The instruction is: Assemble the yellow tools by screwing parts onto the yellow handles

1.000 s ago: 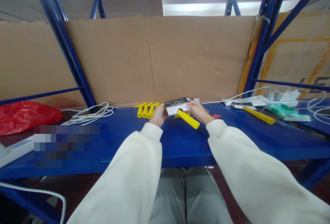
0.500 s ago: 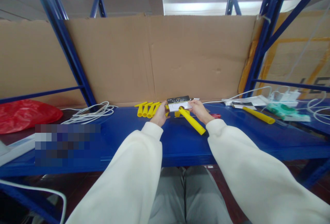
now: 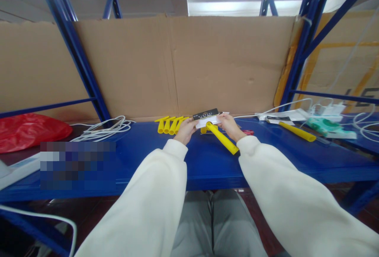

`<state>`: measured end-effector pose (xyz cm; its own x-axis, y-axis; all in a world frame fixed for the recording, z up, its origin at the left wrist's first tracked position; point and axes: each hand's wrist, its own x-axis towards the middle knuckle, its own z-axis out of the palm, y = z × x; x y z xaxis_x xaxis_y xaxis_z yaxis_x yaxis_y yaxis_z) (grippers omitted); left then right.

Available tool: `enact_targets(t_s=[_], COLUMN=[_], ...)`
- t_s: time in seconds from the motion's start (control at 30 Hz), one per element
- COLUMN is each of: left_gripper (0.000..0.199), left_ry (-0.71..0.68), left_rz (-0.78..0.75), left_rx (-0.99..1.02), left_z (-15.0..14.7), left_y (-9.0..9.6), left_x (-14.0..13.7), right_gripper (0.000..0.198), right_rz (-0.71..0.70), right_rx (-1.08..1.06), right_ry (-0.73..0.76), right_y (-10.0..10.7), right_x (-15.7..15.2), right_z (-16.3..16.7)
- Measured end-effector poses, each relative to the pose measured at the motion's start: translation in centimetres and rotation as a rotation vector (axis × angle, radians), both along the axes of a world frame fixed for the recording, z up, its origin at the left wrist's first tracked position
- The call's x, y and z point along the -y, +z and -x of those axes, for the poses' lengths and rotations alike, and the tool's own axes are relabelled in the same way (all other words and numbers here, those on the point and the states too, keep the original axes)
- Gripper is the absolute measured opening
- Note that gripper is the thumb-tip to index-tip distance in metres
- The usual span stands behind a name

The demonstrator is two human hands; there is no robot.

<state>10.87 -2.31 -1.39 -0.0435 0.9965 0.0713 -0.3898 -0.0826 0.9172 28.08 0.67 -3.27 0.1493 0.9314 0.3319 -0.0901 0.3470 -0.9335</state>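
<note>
Between my hands, over the blue table, is a yellow-handled scraper (image 3: 223, 140) with its handle slanting down toward me to the right. A black-and-white printed card (image 3: 205, 113) lies at its head end. My left hand (image 3: 186, 130) is closed with its fingertips pinching the left side of the card. The right hand (image 3: 230, 126) pinches the opposite side, its fingers also closed. Part of the scraper's head is hidden by the card and fingers. Several yellow plastic pieces (image 3: 167, 126) stand in a row just left of my left hand.
A red-handled tool (image 3: 248, 132) lies right of my right hand. Farther right are another yellow-handled scraper (image 3: 297, 131), a green-and-white packet (image 3: 325, 127) and a power strip (image 3: 331, 110). Coiled white cable (image 3: 108, 128) and a red bag (image 3: 32, 130) sit left. Cardboard (image 3: 177, 63) walls the back.
The card has tipped back, so its white lower part looks narrower. My left hand has shifted slightly inward along its edge. The yellow handle has swung a little to the right.
</note>
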Motion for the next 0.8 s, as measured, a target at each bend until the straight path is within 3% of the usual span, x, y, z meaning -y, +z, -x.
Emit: enact_targets(t_s=[0.33, 0.8], left_gripper=[0.025, 0.024], left_ry=[0.013, -0.033], left_rz=[0.055, 0.020], left_rx=[-0.017, -0.028], left_z=[0.0, -0.1], left_y=[0.3, 0.2], left_x=[0.2, 0.7], right_gripper=[0.022, 0.028], right_rz=[0.029, 0.005], right_rx=[-0.026, 0.013], right_ry=[0.096, 0.117], right_y=[0.3, 0.3], right_x=[0.7, 0.8], right_z=[0.1, 0.0])
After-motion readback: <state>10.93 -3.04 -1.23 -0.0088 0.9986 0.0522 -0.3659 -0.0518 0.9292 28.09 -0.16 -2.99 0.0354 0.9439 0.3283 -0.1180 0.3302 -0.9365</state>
